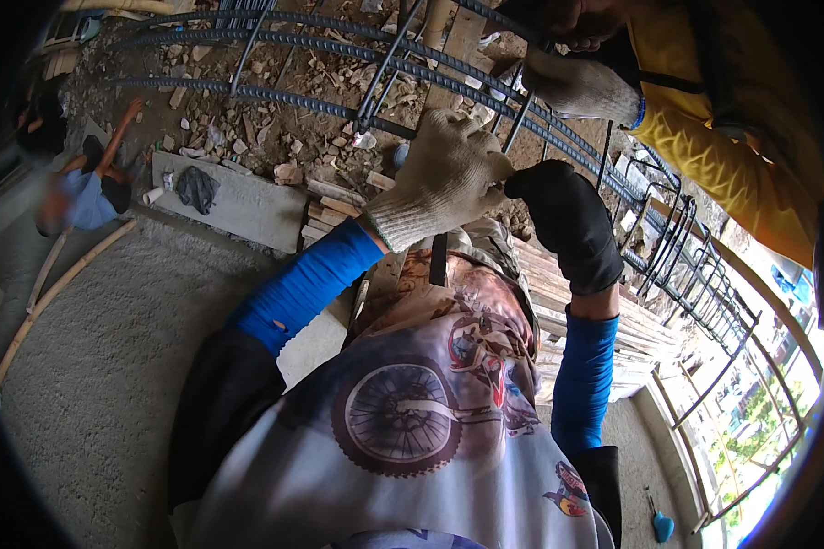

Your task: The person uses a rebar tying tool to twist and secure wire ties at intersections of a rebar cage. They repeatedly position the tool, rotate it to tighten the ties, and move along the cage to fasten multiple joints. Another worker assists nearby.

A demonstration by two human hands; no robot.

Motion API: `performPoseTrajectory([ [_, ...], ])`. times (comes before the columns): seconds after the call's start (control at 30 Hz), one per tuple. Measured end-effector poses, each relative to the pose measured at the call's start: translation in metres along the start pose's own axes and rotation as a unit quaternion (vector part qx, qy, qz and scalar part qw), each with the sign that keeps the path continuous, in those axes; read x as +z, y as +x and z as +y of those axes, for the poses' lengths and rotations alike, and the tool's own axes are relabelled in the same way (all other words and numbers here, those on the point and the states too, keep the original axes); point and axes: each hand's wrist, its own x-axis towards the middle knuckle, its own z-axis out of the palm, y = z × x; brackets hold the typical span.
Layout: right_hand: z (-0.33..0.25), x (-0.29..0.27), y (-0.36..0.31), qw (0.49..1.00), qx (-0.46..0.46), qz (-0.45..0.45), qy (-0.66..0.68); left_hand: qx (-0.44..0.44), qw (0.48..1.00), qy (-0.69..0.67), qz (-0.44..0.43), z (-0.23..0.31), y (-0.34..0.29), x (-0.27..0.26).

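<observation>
My left hand (pixel 444 178), in a cream knit glove, is closed right beside the lowest long ribbed steel bar (pixel 311 106). My right hand (pixel 568 220), in a black glove, is closed too, its fingertips almost meeting the left glove's. Whatever small thing is between them is too small and covered to name. Just beyond, thin stirrup bars (pixel 519 121) cross the long rebars (pixel 357 53). A co-worker's cream-gloved hand (pixel 581 87) is at the same bars, close to my hands on the upper right.
A co-worker's yellow sleeve (pixel 723 183) fills the upper right. Stacked planks (pixel 558 284) lie beneath my arms. Rubble (pixel 265 137) covers the ground beyond. At left, another person (pixel 92 197) is low down near a concrete slab (pixel 238 206). More bent stirrups (pixel 673 242) hang at right.
</observation>
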Motion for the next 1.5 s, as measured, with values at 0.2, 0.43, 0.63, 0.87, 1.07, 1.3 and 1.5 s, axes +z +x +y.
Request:
performPoseTrajectory([
  [0.2,0.006,0.005,-0.005,0.999,0.025,0.031,0.007,0.015,0.999,0.006,0.034,-0.001,0.005,0.0],
  [0.43,0.02,0.018,-0.021,0.995,-0.019,0.085,-0.048,0.023,0.999,0.008,0.031,-0.002,0.004,0.0],
  [0.63,0.032,0.034,-0.029,0.986,-0.019,0.135,-0.094,0.039,0.998,0.021,0.032,-0.003,0.003,0.0],
  [0.87,0.044,0.039,-0.032,0.983,-0.027,0.142,-0.112,-0.002,0.999,-0.04,0.03,-0.003,0.002,0.001],
  [1.07,0.047,0.041,-0.027,0.982,-0.03,0.146,-0.12,0.042,0.998,-0.005,0.044,-0.004,0.0,0.003],
  [1.3,0.058,0.045,-0.023,0.98,-0.052,0.149,-0.12,0.062,0.997,0.007,0.052,-0.005,-0.001,0.003],
  [1.5,0.04,0.056,-0.039,0.983,0.108,0.147,-0.022,0.073,0.997,0.017,0.027,-0.007,-0.001,0.001],
])
